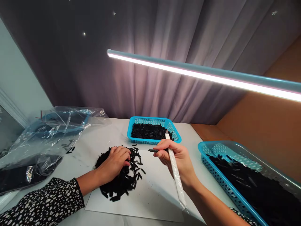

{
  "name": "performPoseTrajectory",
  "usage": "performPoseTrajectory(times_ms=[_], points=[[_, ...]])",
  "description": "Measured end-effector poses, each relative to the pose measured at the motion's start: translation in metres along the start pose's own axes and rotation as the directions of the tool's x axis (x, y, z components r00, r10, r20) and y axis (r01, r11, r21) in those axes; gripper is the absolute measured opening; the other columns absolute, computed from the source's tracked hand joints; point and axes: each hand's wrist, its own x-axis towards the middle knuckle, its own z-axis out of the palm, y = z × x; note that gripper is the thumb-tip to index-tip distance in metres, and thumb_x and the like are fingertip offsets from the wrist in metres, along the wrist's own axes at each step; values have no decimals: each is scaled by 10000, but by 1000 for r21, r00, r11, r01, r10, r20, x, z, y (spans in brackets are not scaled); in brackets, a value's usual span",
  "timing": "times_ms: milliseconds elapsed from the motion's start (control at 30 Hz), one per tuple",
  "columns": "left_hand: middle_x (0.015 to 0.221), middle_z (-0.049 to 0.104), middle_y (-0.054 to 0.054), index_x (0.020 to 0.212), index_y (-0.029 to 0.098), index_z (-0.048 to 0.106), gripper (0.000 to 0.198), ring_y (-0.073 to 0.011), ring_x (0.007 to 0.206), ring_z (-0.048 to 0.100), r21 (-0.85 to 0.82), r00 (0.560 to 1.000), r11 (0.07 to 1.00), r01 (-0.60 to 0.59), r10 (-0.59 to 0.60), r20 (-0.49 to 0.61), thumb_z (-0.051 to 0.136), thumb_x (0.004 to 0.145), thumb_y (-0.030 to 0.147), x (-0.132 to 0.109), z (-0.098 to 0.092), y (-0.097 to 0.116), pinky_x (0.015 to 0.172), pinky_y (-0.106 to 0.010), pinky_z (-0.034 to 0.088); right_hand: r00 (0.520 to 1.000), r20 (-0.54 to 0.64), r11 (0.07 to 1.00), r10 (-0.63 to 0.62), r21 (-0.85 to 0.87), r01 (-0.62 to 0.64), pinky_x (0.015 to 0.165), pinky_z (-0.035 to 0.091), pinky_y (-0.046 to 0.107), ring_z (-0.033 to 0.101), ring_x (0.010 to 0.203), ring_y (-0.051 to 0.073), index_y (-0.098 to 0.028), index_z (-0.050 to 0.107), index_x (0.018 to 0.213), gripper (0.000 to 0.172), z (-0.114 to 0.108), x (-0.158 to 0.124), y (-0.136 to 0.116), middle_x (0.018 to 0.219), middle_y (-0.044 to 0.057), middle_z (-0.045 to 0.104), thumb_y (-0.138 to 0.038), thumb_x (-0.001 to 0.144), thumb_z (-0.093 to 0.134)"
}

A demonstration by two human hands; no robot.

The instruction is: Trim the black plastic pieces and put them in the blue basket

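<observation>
- Head view: the left hand [115, 161] is laid palm-down on a pile [122, 179] of small black pieces, fingers curled into it; whether a piece is gripped cannot be told.
- One black piece [153, 150] is pinched in the right hand [176, 158], with a white rod [175, 169] held along the palm.
- The pile is spread on a white sheet [152, 194].
- A small basket [154, 129] of pieces is seen at 12 o'clock from the hands, a larger basket [235, 185] at 3 o'clock.
- A plastic bag [47, 131] is seen at 10 o'clock.

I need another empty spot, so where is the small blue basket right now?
The small blue basket sits at the far middle of the table, before the curtain, just beyond the right hand.
</observation>
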Motion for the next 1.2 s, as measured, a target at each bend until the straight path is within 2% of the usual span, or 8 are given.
performPoseTrajectory(times_ms=[233, 367, 500, 633, 733, 867, 1033, 1200], points=[[1004, 714, -39, 917, 250, 664, 183, -240, 1001, 570, -289, 977, 937, 196, -213, -28, 500, 900, 172, 15, -13, 8, 944, -404, 379, 1000, -1, 997, -29, -65, 29, 480, 248, 268, 357, 533, 111, -211, 738, 711, 267, -4, 3, -1, 592, -18, 534, -457, 710, 838], [773, 678, -8, 806, 228, 589, 189, -178, 733, 574, -496, 947, 821, 283, -323, 7, 497, 940, 324, 31, -21, 15, 705, -300, 421, 1000, -6, 996, -31, -89, 30, 471, 248, 267, 348, 524, 103, -207, 739, 719, 241, -5, 5, -1, 621, -12, 567, -427, 714, 838], [711, 640, 12, 788, 221, 500, 293, -116, 565, 489, -734, 901, 586, 343, -426, 82, 551, 902, 486, 45, -21, 25, 517, -232, 344, 1000, -10, 996, -1, -86, 0, 464, 228, 258, 327, 511, 90, -193, 729, 726, 244, -5, 6, 5, 599, -24, 540, -412, 716, 836], [820, 693, -29, 827, 182, 540, 358, -83, 655, 537, -903, 847, 127, 410, -422, 325, 746, 781, 472, 54, -15, 35, 593, -193, 393, 994, -42, 993, 105, 53, -103, 445, 179, 232, 262, 475, 62, -196, 674, 781, 197, -2, 8, 15, 614, -38, 562, -358, 768, 785], [800, 698, -27, 857, 159, 594, 385, -72, 662, 542, -904, 821, -17, 428, -412, 396, 843, 693, 402, 59, -6, 41, 610, -184, 395, 982, -59, 951, 181, 265, -159, 429, 149, 216, 234, 448, 49, -200, 586, 739, 158, -2, 10, 24, 660, -26, 622, -292, 756, 714], [807, 716, -48, 797, 150, 585, 386, -68, 641, 529, -912, 838, -42, 408, -379, 393, 862, 674, 389, 66, 5, 46, 579, -191, 364, 971, -73, 918, 228, 348, -189, 407, 127, 205, 256, 437, 52, -201, 552, 714, 186, -4, 13, 34, 673, -12, 638, -324, 717, 690], [705, 683, -11, 758, 167, 549, 393, -65, 583, 479, -938, 876, 18, 346, -365, 315, 851, 680, 407, 71, 15, 44, 515, -204, 271, 948, -135, 955, 287, 116, -273, 402, 120, 212, 199, 415, 34, -171, 642, 747, 333, -1, 15, 47, 556, -61, 517, -469, 722, 789], [649, 645, 5, 741, 174, 551, 370, -84, 581, 479, -934, 890, 95, 344, -351, 292, 843, 686, 394, 72, 15, 41, 508, -232, 250, 958, -112, 965, 263, 14, -263, 401, 131, 230, 236, 423, 37, -157, 716, 750, 340, -2, 14, 57, 607, -18, 586, -477, 707, 823]])
